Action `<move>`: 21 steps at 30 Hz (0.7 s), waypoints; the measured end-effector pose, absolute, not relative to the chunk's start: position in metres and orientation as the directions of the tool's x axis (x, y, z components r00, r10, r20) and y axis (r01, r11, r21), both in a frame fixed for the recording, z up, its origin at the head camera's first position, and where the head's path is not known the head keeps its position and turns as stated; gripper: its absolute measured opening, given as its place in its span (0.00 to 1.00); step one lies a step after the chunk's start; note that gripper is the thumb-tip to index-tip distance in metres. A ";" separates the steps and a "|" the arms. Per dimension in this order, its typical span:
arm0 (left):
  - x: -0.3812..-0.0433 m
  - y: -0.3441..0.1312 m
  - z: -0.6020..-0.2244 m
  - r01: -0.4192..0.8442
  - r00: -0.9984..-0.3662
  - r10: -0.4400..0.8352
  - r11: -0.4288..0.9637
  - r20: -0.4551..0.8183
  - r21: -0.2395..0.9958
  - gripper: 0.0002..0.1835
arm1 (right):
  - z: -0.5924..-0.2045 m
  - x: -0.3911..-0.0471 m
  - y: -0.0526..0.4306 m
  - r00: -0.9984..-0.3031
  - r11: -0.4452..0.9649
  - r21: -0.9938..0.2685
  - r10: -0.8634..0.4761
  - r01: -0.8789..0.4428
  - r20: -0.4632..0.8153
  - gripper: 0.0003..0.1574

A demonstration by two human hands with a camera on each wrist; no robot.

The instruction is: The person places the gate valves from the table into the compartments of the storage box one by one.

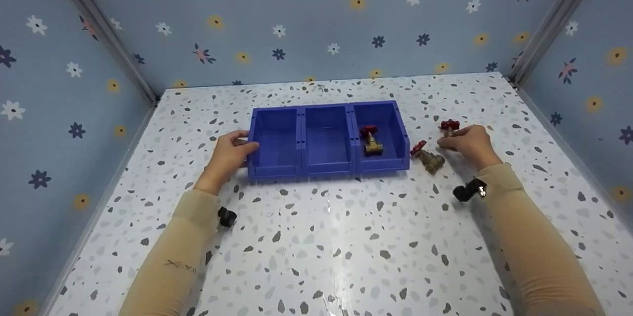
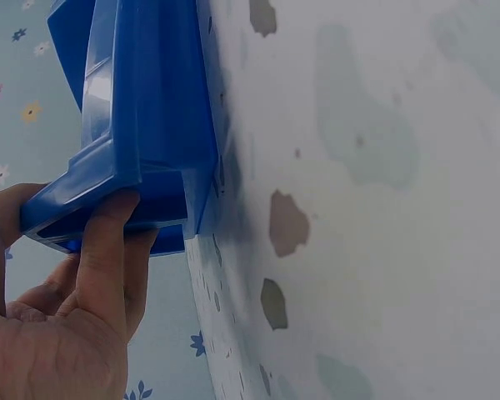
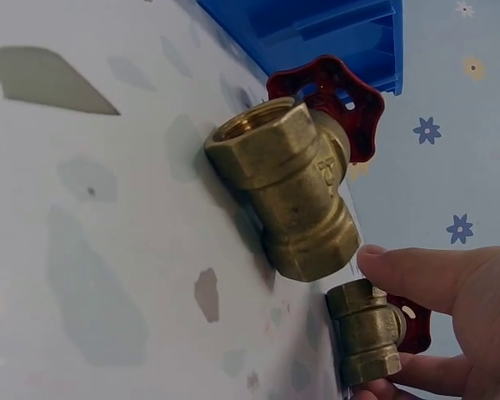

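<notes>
One valve (image 1: 372,147) sits at three o'clock in the blue tray (image 1: 326,170); the left hand (image 1: 227,153) grips its nine-o'clock end. A loose valve (image 1: 428,158) remains, plus another valve (image 1: 449,126) the right hand (image 1: 472,143) seemingly pinches.

A close-fitting tan left sleeve (image 1: 170,242) is bearing small dark marks (image 1: 174,263), a matching right sleeve (image 1: 529,237) is wrinkling in fine folds, and a small black left camera (image 1: 227,217) and black right camera (image 1: 465,192) are jutting out beside the cuffs (image 1: 500,178).
</notes>
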State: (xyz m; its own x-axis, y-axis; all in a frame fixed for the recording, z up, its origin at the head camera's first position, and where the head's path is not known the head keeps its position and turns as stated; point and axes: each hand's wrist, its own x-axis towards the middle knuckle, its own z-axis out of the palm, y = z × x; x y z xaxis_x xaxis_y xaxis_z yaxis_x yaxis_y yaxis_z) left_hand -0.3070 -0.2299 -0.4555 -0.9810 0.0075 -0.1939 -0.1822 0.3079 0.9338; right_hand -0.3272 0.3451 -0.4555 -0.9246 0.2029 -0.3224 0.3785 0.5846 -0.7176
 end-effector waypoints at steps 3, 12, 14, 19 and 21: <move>-0.307 -0.230 -0.455 -0.181 -0.981 0.010 0.313 -0.194 0.932 0.30 | -0.457 -0.328 0.346 -0.925 0.577 -0.725 0.192 0.376 -0.327 0.52; -0.307 -0.230 -0.453 -0.183 -0.981 0.004 0.327 -0.195 0.927 0.30 | -0.457 -0.331 0.347 -0.914 0.582 -0.710 0.180 0.396 -0.363 0.55; -0.307 -0.230 -0.454 -0.179 -0.981 0.008 0.327 -0.192 0.928 0.30 | -0.456 -0.331 0.346 -0.913 0.586 -0.706 0.183 0.398 -0.364 0.54; -0.307 -0.230 -0.454 -0.170 -0.983 0.011 0.334 -0.184 0.927 0.29 | -0.457 -0.329 0.346 -0.917 0.586 -0.709 0.189 0.392 -0.350 0.51; -0.307 -0.230 -0.454 -0.172 -0.983 0.006 0.333 -0.185 0.927 0.28 | -0.458 -0.328 0.346 -0.919 0.581 -0.716 0.190 0.388 -0.345 0.50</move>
